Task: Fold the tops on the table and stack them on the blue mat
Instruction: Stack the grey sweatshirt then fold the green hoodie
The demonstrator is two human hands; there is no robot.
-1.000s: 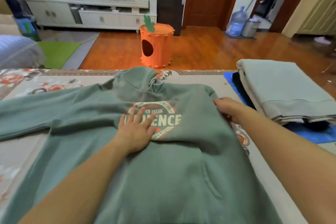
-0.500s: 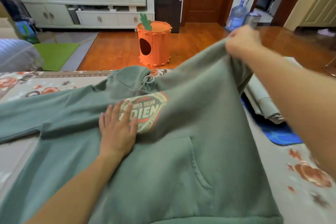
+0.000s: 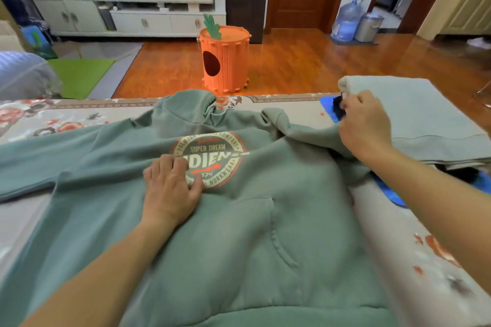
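A green hoodie [image 3: 239, 233] with a round printed logo lies face up on the table, its hood towards the far edge. My left hand [image 3: 170, 188] presses flat on its chest at the logo's left side. At the hoodie's right shoulder my right hand [image 3: 364, 127] grips the bunched sleeve cloth, low over the table beside the pile. A folded pale grey top [image 3: 425, 119] lies on top of a dark garment on the blue mat [image 3: 388, 194] at the right. The hoodie's left sleeve stretches out to the left edge of the view.
The table wears a flowered grey cloth [image 3: 425, 260]. Beyond its far edge stand an orange carrot-shaped bin [image 3: 224, 58] on the wooden floor, a white cabinet [image 3: 127, 16], a water bottle [image 3: 346, 18] and a metal pail [image 3: 368, 26].
My right hand had lifted the hoodie's right side high; now it has come back down to the table beside the folded pile. My left hand stayed pressed on the chest.
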